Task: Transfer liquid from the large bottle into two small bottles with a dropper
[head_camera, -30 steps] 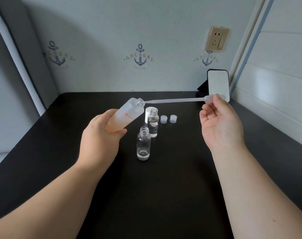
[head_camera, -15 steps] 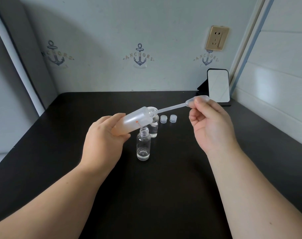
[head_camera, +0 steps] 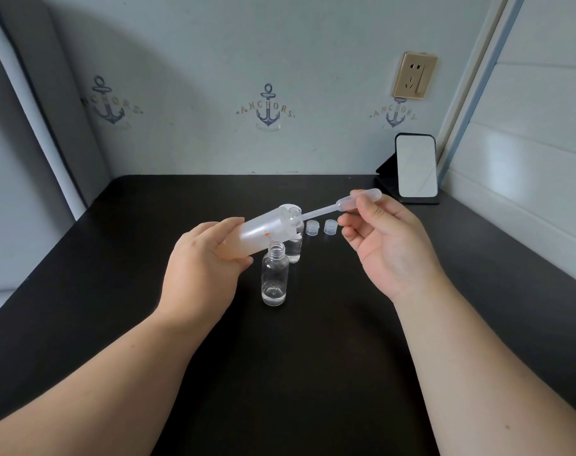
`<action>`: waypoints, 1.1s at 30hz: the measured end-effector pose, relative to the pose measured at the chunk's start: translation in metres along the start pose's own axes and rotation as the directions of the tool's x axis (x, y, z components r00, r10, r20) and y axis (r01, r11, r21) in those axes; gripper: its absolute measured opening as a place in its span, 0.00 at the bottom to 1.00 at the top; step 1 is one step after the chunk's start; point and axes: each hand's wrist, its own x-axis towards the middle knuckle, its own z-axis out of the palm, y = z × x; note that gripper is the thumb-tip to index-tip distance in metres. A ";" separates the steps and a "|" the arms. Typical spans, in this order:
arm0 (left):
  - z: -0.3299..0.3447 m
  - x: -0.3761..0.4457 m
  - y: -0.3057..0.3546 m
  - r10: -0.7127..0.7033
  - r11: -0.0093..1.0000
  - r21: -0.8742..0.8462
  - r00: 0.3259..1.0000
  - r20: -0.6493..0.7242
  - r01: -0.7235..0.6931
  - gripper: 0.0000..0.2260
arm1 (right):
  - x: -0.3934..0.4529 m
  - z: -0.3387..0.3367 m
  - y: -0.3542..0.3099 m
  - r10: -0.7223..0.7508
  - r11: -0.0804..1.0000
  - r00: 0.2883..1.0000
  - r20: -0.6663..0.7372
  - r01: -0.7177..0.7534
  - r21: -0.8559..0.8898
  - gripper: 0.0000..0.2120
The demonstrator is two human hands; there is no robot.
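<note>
The large bottle (head_camera: 257,235), gripped tilted in the left hand (head_camera: 202,271) above the near small bottle (head_camera: 274,278), took the dropper (head_camera: 339,208) pinched by the right hand (head_camera: 388,245), probably so its tip reached liquid.

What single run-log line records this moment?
left hand: holds tilted frosted plastic large bottle | right hand: pinches clear plastic dropper bulb | dropper tip: inside bottle neck | two small clear bottles: uncapped, upright

A home: anchor wallpaper (head_camera: 267,108), desk mirror (head_camera: 415,169).
</note>
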 end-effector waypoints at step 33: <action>-0.007 0.003 0.003 -0.187 0.955 -0.231 0.982 0.017 0.185 0.16 | 0.008 -0.022 -0.008 0.068 0.884 0.934 -0.350 0.107 0.456 0.05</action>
